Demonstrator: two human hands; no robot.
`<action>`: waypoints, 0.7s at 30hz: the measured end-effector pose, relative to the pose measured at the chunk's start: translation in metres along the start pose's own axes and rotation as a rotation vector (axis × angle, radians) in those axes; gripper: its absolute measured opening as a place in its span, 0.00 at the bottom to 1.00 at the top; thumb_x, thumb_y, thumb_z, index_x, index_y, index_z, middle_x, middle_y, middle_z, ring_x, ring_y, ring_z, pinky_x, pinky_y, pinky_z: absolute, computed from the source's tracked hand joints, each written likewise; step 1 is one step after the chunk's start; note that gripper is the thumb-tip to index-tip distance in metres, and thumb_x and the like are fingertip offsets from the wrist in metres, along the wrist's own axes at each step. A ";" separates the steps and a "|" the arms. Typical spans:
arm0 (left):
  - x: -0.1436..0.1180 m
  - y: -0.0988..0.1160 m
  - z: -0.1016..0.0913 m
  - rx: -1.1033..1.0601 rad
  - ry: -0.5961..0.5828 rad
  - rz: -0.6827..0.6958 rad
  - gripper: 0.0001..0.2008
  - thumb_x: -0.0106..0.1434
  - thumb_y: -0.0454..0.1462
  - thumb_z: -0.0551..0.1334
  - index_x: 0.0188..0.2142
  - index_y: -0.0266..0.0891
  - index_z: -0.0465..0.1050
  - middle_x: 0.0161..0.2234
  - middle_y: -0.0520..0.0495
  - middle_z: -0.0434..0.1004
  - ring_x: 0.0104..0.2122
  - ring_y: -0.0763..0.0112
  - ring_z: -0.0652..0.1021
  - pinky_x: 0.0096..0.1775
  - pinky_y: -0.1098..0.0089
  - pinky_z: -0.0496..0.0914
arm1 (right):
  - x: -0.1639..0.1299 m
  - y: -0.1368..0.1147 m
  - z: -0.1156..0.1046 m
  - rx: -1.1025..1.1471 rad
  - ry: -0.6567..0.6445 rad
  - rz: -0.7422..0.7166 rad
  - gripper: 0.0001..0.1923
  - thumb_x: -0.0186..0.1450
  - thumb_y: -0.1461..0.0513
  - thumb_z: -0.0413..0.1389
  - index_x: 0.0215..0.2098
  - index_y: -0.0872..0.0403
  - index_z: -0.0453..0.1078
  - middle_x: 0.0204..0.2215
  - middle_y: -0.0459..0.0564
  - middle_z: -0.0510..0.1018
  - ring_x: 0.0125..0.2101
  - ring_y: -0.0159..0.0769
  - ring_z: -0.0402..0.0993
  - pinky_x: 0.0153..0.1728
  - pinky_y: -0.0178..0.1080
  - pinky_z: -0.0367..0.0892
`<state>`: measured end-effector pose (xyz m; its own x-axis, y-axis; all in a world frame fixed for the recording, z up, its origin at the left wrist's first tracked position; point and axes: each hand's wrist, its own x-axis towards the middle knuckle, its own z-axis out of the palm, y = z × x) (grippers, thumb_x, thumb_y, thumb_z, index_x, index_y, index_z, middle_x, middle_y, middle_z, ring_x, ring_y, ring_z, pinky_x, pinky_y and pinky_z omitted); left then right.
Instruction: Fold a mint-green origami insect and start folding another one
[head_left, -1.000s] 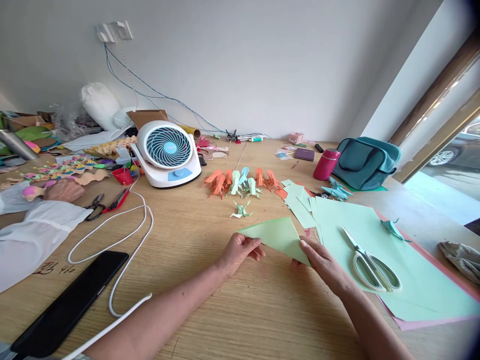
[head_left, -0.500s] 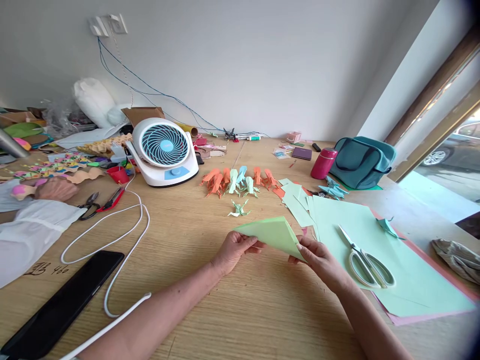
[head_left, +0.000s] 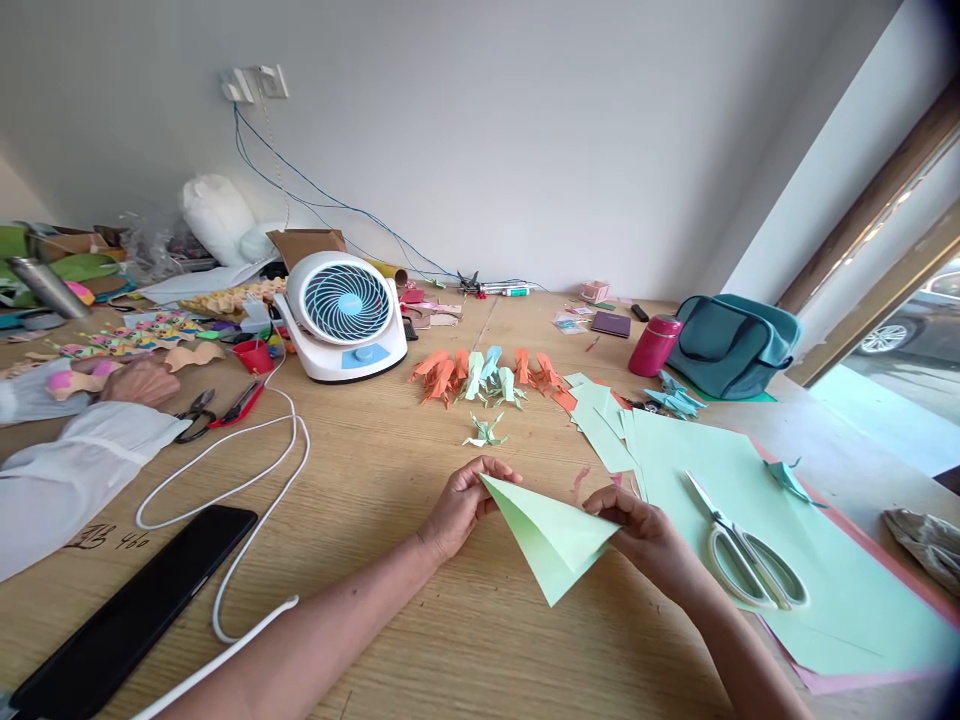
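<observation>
A light green paper triangle (head_left: 553,540), folded from a sheet, is held just above the wooden table (head_left: 420,640) in front of me. My left hand (head_left: 457,505) pinches its left corner. My right hand (head_left: 645,535) pinches its right corner. The triangle's free point hangs down toward me. Beyond it lies a small green folded paper figure (head_left: 485,431), and farther back a row of orange, green and blue folded figures (head_left: 484,370).
Large green sheets (head_left: 750,560) with white-handled scissors (head_left: 750,555) lie at right. A white desk fan (head_left: 346,312), its white cable (head_left: 247,470) and a black phone (head_left: 127,610) are at left. Another person's hand (head_left: 139,382) rests at far left. A teal bag (head_left: 731,335) and pink bottle (head_left: 654,345) stand behind.
The folded triangle was lying with its point away from me; both hands have lifted and flipped it, and its point now hangs toward me. The hands moved slightly nearer.
</observation>
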<state>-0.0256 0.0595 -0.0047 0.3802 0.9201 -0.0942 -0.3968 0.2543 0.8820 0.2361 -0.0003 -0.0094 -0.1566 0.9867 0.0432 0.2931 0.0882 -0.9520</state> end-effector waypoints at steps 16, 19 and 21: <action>-0.021 0.005 -0.001 0.900 -0.260 0.625 0.13 0.66 0.35 0.52 0.42 0.39 0.74 0.41 0.44 0.79 0.44 0.63 0.76 0.55 0.60 0.65 | -0.001 0.003 0.005 -0.320 0.027 -0.059 0.13 0.51 0.69 0.48 0.32 0.51 0.68 0.32 0.46 0.73 0.30 0.35 0.67 0.29 0.35 0.61; -0.033 -0.002 0.009 1.077 -0.517 0.744 0.23 0.64 0.46 0.60 0.55 0.39 0.68 0.51 0.40 0.76 0.51 0.57 0.74 0.56 0.59 0.63 | 0.000 0.007 0.007 -0.338 0.053 -0.063 0.13 0.51 0.69 0.48 0.32 0.51 0.67 0.30 0.45 0.72 0.30 0.35 0.67 0.29 0.35 0.61; -0.038 -0.007 0.014 1.176 -0.561 0.765 0.32 0.61 0.53 0.61 0.60 0.38 0.63 0.56 0.37 0.72 0.56 0.54 0.71 0.59 0.58 0.61 | 0.000 0.009 0.009 -0.347 0.076 -0.059 0.13 0.51 0.68 0.48 0.33 0.50 0.67 0.29 0.45 0.72 0.29 0.35 0.66 0.28 0.35 0.60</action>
<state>-0.0257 0.0182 -0.0007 0.7655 0.4179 0.4893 0.1310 -0.8457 0.5173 0.2303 -0.0007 -0.0210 -0.1158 0.9848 0.1298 0.5903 0.1733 -0.7883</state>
